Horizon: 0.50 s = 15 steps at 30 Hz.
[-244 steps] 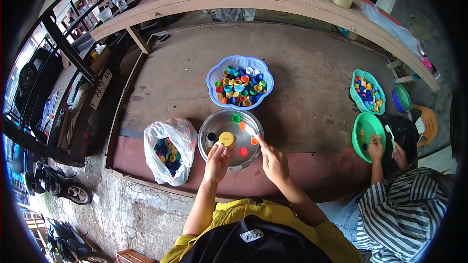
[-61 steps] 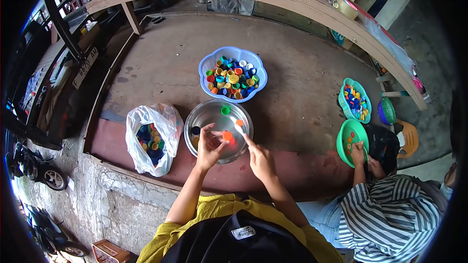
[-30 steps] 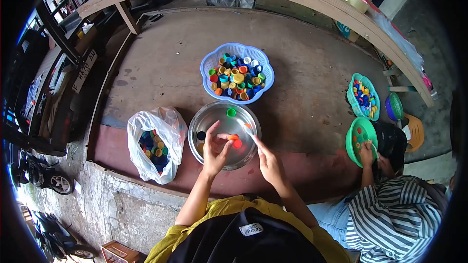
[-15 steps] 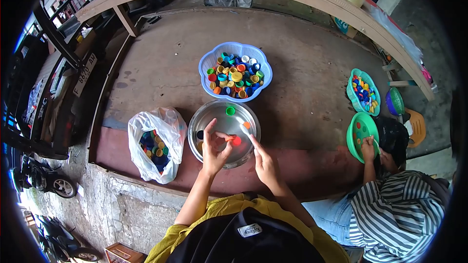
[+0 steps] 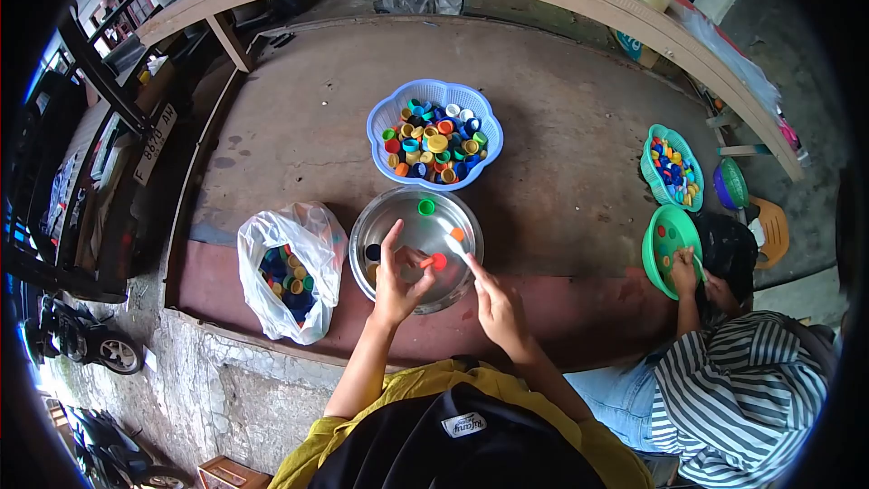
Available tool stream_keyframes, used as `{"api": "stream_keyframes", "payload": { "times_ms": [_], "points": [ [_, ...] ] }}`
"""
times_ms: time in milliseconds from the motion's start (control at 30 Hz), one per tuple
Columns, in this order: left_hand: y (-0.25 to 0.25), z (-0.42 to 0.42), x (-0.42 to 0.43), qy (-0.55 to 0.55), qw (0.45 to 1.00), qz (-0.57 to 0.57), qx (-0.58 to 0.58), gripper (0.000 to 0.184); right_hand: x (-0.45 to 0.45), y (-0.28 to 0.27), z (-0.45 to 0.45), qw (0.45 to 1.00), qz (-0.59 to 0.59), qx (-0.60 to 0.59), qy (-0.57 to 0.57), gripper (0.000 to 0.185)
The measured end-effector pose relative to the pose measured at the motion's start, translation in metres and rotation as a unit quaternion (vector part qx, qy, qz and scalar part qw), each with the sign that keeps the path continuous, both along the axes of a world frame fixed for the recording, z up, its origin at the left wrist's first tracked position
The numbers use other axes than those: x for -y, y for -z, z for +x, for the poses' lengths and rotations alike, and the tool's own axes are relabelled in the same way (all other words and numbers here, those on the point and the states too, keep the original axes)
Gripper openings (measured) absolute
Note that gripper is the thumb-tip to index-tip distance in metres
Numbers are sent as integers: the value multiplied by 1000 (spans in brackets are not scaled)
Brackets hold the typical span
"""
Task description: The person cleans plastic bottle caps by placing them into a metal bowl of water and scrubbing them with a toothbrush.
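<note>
On the left I see a white plastic bag (image 5: 319, 319) with its mouth wide open and lots of bright caps in it. Next to it, over the shiny steel bowl (image 5: 398, 223), is the left hand (image 5: 398, 290). Its thumb and pointing finger pinch a little orange cap (image 5: 427, 263), and the other fingers are spread out. That cap looks light and hard, so I don't think it would squash or break easily. It could slip if it's wet, but I can't tell if there's water in the bowl. The best place to hold it is by its edge, as it's pinched now. A green cap (image 5: 426, 207) and a red cap (image 5: 439, 262) lie in the bowl. Just behind it sits a blue basket (image 5: 376, 127) full of caps. The right hand (image 5: 501, 312) is curled round a thin white brush (image 5: 459, 248), which points into the bowl. Far right, someone in stripes (image 5: 742, 380) has a hand (image 5: 685, 279) at a green bowl (image 5: 651, 263).
</note>
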<state>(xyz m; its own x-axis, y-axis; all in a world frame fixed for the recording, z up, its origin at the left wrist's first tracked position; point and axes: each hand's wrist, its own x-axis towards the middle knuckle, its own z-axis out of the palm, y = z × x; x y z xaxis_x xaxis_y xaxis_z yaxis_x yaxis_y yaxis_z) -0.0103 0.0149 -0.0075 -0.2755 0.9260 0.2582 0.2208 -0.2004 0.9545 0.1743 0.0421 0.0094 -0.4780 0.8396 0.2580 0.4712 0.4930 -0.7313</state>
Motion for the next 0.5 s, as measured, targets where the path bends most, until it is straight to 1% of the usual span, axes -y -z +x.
{"api": "stream_keyframes", "payload": {
  "times_ms": [33, 67, 100, 167, 200, 233, 300, 333, 433, 467, 500],
  "points": [
    [4, 0, -3, 1, 1000, 25, -5, 81, 6, -7, -1, 1000, 13, 18, -18, 43],
    [7, 0, -5, 4, 999, 50, -11, 82, 9, -5, 0, 996, 47, 41, -62, 44],
    [5, 0, -3, 8, 999, 36, 5, 82, 10, -3, -1, 989, 80, 64, -106, 45],
    [0, 2, -2, 16, 999, 11, 37, 84, 1, 6, -3, 998, 25, 12, -60, 44],
    [3, 2, -2, 25, 998, 28, 47, 85, -3, 8, -4, 1000, -12, -9, 13, 44],
    [4, 2, -2, 21, 999, 24, 41, 85, -8, 11, -5, 999, 7, -25, 40, 45],
    [3, 3, 0, 11, 999, 13, 31, 87, 5, -4, 1, 998, 41, 50, -21, 45],
    [3, 3, 0, 11, 1000, 18, 12, 87, 11, -4, 0, 992, 79, 61, -72, 45],
    [3, 4, -1, 10, 999, 31, -30, 89, -2, 13, 0, 1000, 14, 25, 9, 45],
    [5, 5, 1, 6, 999, 29, -33, 90, -7, 22, 3, 999, 21, 15, 28, 48],
    [5, 4, -1, 2, 999, 31, -37, 91, -5, 16, 3, 998, 54, 29, -10, 48]
  ]
}}
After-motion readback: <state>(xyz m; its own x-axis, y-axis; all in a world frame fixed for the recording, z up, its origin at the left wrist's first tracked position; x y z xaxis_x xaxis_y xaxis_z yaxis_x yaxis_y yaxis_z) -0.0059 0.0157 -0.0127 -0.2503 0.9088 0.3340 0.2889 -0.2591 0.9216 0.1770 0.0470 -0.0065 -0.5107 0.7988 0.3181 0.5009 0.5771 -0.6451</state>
